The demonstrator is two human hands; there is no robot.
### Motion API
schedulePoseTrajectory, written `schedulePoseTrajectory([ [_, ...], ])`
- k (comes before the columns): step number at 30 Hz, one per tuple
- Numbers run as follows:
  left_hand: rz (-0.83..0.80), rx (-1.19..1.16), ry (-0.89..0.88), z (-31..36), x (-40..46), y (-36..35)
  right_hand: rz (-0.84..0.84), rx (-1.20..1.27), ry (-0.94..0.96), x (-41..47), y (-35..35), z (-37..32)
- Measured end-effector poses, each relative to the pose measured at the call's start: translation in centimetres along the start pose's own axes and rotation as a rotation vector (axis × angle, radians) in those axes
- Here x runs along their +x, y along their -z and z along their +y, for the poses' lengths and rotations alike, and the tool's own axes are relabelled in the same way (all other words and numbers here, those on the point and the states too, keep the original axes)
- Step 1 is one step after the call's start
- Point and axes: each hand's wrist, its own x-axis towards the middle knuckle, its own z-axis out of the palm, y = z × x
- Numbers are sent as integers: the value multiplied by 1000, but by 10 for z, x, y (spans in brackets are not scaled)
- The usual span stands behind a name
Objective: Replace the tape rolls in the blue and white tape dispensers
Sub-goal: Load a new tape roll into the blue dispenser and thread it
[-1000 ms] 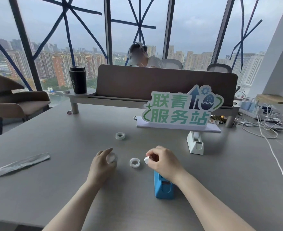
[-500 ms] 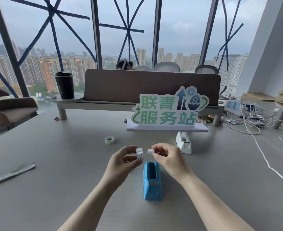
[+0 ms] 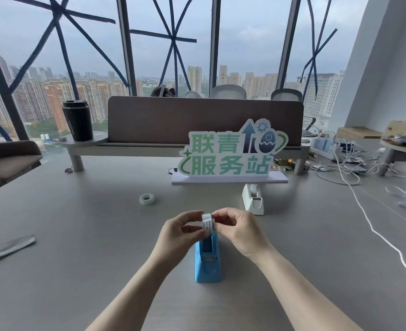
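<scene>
My left hand (image 3: 180, 231) pinches a small clear tape roll (image 3: 208, 223) held edge-on above the table. My right hand (image 3: 237, 231) meets it from the right, fingertips closed against the roll's side; the small white spindle it holds is hidden behind the roll. Directly below both hands the blue tape dispenser (image 3: 208, 261) stands on the table with its roll slot empty. The white tape dispenser (image 3: 253, 199) stands further back to the right, in front of the sign. Another clear tape roll (image 3: 147, 199) lies flat at the back left.
A green-lettered sign (image 3: 230, 154) stands behind the white dispenser, in front of a brown desk divider (image 3: 149, 120). A black cup (image 3: 77, 120) sits on a raised shelf. White cables (image 3: 374, 230) trail along the right. A grey strip (image 3: 6, 247) lies at the left.
My left hand picked a tape roll off the table and raised it. My right hand brought the white spindle over to it; the two hands now meet above the blue dispenser.
</scene>
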Motion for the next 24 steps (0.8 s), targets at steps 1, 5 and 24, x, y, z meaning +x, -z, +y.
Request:
schedulePoseTrajectory([
  [1, -2, 5, -4, 0, 1, 0, 9, 16, 0, 0, 0, 0],
  [5, 36, -6, 12, -2, 4, -2, 21, 58, 2, -2, 2, 1],
  [24, 85, -29, 31, -8, 2, -12, 92, 100, -47, -5, -4, 14],
])
